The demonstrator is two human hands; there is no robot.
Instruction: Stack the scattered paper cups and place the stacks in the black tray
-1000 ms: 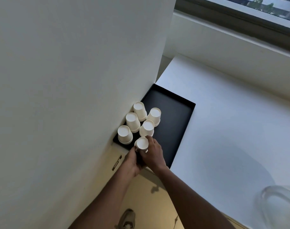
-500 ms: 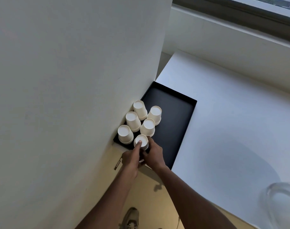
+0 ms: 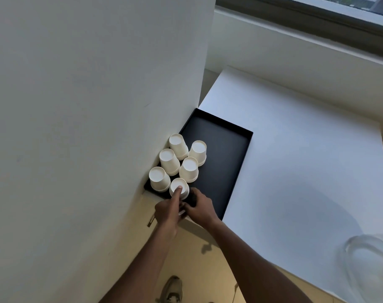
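Note:
A black tray (image 3: 227, 154) lies on the white table against the wall. Several upside-down stacks of white paper cups stand in its left part, among them one at the back (image 3: 178, 145) and one by the wall (image 3: 158, 179). The nearest cup stack (image 3: 177, 185) stands at the tray's front edge. My left hand (image 3: 167, 212) rests its index fingertip on top of this stack. My right hand (image 3: 200, 207) is curled against the stack's lower right side, hiding its base.
A white wall panel (image 3: 98, 106) rises directly left of the tray. The white table (image 3: 295, 160) stretches to the right, with a clear glass object (image 3: 369, 261) at its near right corner. A shoe (image 3: 172, 289) shows on the floor below.
The nearest stack has been lowered onto the tray's front edge. My left index finger has moved onto its top, and my right hand has slid down its side.

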